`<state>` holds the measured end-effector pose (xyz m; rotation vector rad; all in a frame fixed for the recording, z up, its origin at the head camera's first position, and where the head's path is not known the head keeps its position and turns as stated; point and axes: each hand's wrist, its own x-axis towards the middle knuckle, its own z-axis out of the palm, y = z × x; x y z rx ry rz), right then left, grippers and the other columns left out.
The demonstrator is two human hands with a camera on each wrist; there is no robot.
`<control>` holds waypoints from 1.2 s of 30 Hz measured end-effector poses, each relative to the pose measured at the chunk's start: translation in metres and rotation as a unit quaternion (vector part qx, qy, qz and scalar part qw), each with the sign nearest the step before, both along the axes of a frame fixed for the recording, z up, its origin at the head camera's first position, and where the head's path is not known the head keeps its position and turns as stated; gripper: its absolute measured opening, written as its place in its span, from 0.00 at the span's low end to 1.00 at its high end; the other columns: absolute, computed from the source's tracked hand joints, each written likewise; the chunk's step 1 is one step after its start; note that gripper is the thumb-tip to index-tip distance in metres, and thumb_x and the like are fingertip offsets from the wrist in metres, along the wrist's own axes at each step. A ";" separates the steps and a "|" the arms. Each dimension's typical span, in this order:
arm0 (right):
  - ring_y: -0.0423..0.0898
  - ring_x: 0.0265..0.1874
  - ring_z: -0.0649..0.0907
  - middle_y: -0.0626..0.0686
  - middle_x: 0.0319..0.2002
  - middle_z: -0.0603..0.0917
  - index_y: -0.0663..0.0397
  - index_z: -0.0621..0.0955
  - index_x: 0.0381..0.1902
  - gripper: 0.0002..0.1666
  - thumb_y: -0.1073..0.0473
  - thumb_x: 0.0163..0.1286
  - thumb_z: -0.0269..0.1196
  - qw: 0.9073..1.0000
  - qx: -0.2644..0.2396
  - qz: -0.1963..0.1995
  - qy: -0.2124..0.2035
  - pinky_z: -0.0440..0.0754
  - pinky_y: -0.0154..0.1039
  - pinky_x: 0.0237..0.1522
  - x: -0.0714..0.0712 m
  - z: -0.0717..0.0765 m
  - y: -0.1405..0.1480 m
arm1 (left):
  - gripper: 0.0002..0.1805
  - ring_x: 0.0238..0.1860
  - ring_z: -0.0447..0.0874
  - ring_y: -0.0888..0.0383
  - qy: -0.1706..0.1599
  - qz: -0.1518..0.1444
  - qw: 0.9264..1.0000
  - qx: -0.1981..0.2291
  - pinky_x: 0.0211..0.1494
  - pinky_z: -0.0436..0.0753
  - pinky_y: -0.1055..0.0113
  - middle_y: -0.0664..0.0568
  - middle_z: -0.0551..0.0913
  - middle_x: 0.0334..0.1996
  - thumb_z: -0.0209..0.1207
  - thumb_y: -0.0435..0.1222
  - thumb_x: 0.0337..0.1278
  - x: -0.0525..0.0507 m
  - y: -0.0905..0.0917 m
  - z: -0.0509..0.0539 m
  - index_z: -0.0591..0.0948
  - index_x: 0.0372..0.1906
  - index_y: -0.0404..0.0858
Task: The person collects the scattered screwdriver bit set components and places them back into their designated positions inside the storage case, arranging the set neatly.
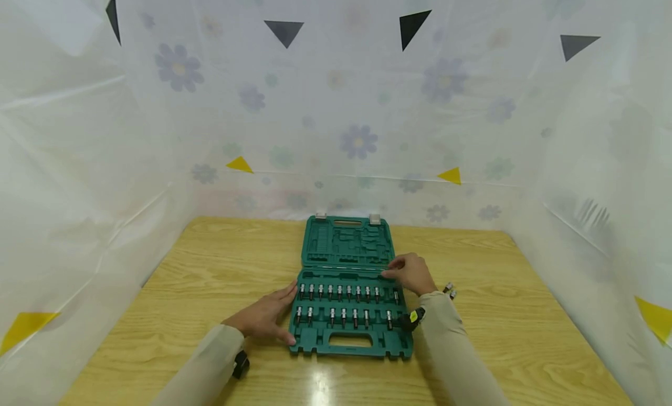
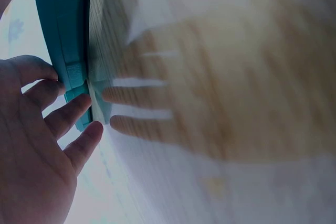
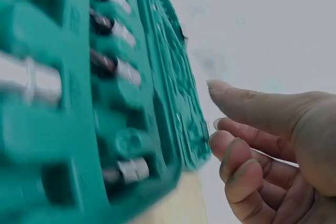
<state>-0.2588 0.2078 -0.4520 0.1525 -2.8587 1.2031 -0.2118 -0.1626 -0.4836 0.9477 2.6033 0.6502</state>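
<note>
A green plastic socket case [image 1: 307, 339] lies opened flat on the table, its lid [image 1: 362, 242] folded to the far side. Two rows of silver bit sockets [image 1: 339, 291] sit in its near half, with gaps in both rows. My left hand [image 1: 265, 314] rests along the case's left edge, fingers extended; the left wrist view has its fingertips against the green side [image 2: 65, 30]. Over the right end near the hinge hovers my right hand [image 1: 412, 275]. In the right wrist view its thumb and bent fingers [image 3: 242, 179] stand apart, with nothing between them.
Two loose bit sockets [image 1: 448, 287] lie on the wooden table [image 1: 504, 312] just right of my right wrist. Black wrist cameras [image 1: 412, 318] are strapped to both wrists. Pale floral sheeting [image 1: 357, 102] encloses the back and sides.
</note>
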 end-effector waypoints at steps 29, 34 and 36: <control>0.50 0.23 0.83 0.59 0.29 0.85 0.70 0.83 0.41 0.19 0.55 0.68 0.62 0.991 0.020 -0.125 -0.035 0.81 0.44 0.25 0.037 -0.017 0.122 | 0.65 0.74 0.46 0.39 -0.004 0.001 1.000 0.011 0.70 0.56 0.42 0.39 0.42 0.76 0.68 0.61 0.43 0.000 -0.001 0.000 0.48 0.75 0.29; 0.48 0.19 0.81 0.56 0.24 0.85 0.72 0.84 0.38 0.19 0.55 0.68 0.62 0.988 0.033 -0.136 -0.059 0.78 0.43 0.22 0.041 -0.019 0.129 | 0.64 0.74 0.46 0.39 -0.005 -0.001 1.000 0.014 0.70 0.56 0.42 0.39 0.42 0.76 0.68 0.61 0.43 0.000 -0.001 0.000 0.48 0.75 0.29; 0.48 0.18 0.81 0.55 0.21 0.84 0.72 0.84 0.36 0.20 0.55 0.68 0.62 0.987 0.040 -0.141 -0.063 0.77 0.43 0.21 0.042 -0.020 0.130 | 0.64 0.74 0.46 0.39 -0.004 -0.002 1.000 0.013 0.70 0.56 0.42 0.39 0.42 0.76 0.68 0.61 0.43 0.000 -0.001 0.000 0.48 0.75 0.29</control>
